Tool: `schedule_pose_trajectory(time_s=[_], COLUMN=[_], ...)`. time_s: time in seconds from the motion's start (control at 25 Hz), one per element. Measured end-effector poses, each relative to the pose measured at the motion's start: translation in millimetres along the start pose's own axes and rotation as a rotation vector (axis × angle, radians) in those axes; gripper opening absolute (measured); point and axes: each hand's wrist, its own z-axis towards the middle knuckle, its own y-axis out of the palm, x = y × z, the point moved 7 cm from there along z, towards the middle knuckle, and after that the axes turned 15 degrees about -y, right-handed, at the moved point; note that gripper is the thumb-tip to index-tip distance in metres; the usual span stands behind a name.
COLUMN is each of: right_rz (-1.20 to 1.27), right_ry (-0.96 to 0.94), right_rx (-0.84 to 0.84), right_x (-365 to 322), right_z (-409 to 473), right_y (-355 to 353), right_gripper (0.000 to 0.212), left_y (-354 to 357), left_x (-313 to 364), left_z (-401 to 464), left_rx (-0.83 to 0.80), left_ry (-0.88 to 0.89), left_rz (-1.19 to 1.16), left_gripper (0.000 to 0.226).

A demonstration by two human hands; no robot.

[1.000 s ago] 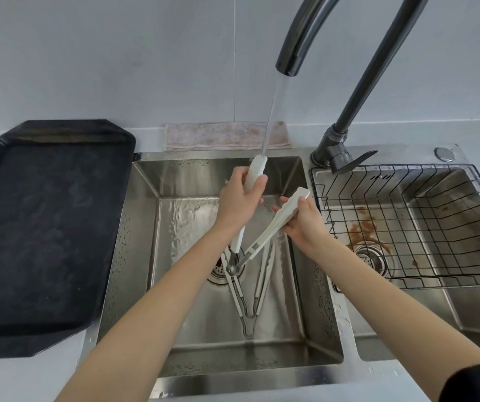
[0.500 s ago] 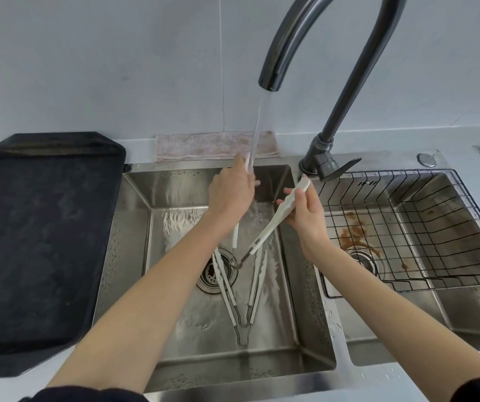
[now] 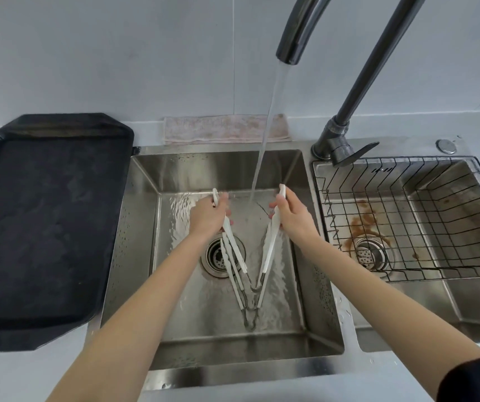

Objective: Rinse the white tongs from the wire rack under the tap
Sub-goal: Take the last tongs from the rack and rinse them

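Two hands are working low in the left sink basin (image 3: 146, 227), so the fetching part of the job looks finished and the rinsing is under way. Going left to right: a black tray (image 3: 44, 221) is lying on the worktop (image 3: 6, 378), well apart from the action. The left hand (image 3: 208, 217) is closing around one arm of the white tongs (image 3: 269, 250), and the right hand (image 3: 291, 216) is gripping the other arm, so the tongs are being spread into a wide V with the hinge pointing toward the person. A second pair of tongs (image 3: 237, 282) seems to be lying on the basin floor beneath. The tap (image 3: 346, 134) is running, and its stream (image 3: 265, 134) is falling between the two arms rather than onto them. The wire rack (image 3: 407, 221) is sitting over the right basin with nothing in it. I judge some rinsing is left: each arm probably needs passing through the stream.
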Motion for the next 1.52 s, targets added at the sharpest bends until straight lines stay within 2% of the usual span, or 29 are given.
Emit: schedule_pose_trajectory(time_s=[0.16, 0.32, 0.48, 0.56, 0.68, 0.84, 1.04, 1.24, 1.36, 1.52], right_rz=[0.013, 0.0, -0.014, -0.007, 0.014, 0.007, -0.136, -0.252, -0.275, -0.331], right_ry=[0.14, 0.27, 0.39, 0.447, 0.505, 0.514, 0.459, 0.444, 0.412, 0.452], right_rx=[0.009, -0.01, -0.037, -0.034, -0.041, -0.05, -0.088, -0.142, -0.122, -0.145], right_x=[43.6, 85.4, 123.6, 138.0, 156.1, 158.0, 156.1, 147.2, 139.9, 138.4], right_z=[-3.5, -13.3, -22.6, -26.3, -31.4, -35.8, -32.9, -29.9, -27.8, -35.9], right_y=[9.6, 16.5, 19.5, 23.1, 32.1, 35.3, 31.6, 34.5, 37.8, 45.2], right_gripper=[0.019, 0.026, 0.049, 0.05, 0.049, 0.05, 0.046, 0.047, 0.05, 0.063], left_y=[19.5, 33.1, 30.1, 28.3, 25.9, 26.6, 32.5, 38.5, 38.0, 43.3], left_x=[-39.2, -73.1, -97.2, -110.3, -130.9, -144.1, -141.3, -137.0, -134.3, -141.7], left_z=[9.1, 6.3, 16.3, 20.4, 22.2, 24.3, 33.9, 38.2, 37.3, 38.3], left_rx=[-0.196, -0.306, -0.254, -0.208, -0.173, -0.153, -0.148, -0.139, -0.065, -0.093], left_ry=[-0.132, -0.237, -0.243, -0.271, -0.364, -0.406, -0.367, -0.305, -0.228, -0.252], left_rz=[0.167, 0.152, 0.105, 0.13, 0.124, 0.159, 0.221, 0.3, 0.325, 0.324], left_gripper=[0.039, 0.027, 0.026, 0.032, 0.054, 0.06, 0.062, 0.046, 0.033, 0.033])
